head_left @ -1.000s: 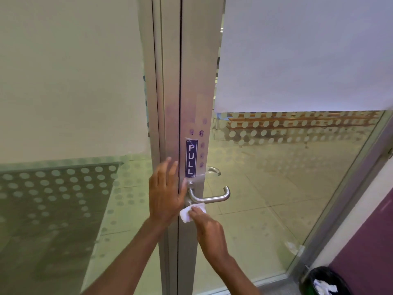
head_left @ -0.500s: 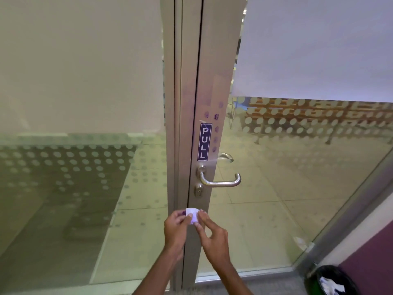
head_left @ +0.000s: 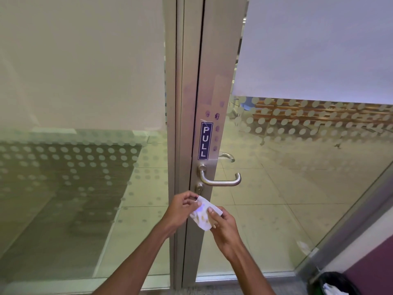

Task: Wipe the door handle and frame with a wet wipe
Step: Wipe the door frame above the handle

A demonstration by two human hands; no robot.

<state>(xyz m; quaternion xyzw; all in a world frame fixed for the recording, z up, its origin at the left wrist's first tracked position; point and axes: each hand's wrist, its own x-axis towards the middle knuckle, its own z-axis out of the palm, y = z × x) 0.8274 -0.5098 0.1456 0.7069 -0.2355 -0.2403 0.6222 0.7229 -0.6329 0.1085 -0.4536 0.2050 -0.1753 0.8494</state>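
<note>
A silver lever door handle sticks out to the right from the grey metal door frame, below a blue PULL sticker. Purple smudges dot the frame beside and above the sticker. Below the handle, both hands hold a white wet wipe stretched between them, away from the frame. My left hand pinches its upper left corner. My right hand grips its lower right side. The wipe shows faint yellowish marks.
Glass panels with frosted dots flank the frame on both sides. A small keyhole sits under the handle. A black bin with white waste stands at the bottom right, next to a purple wall.
Both hands left the handle area and dropped below it. The wipe went from a small folded wad to being spread out between the two hands. The view pulled back slightly.
</note>
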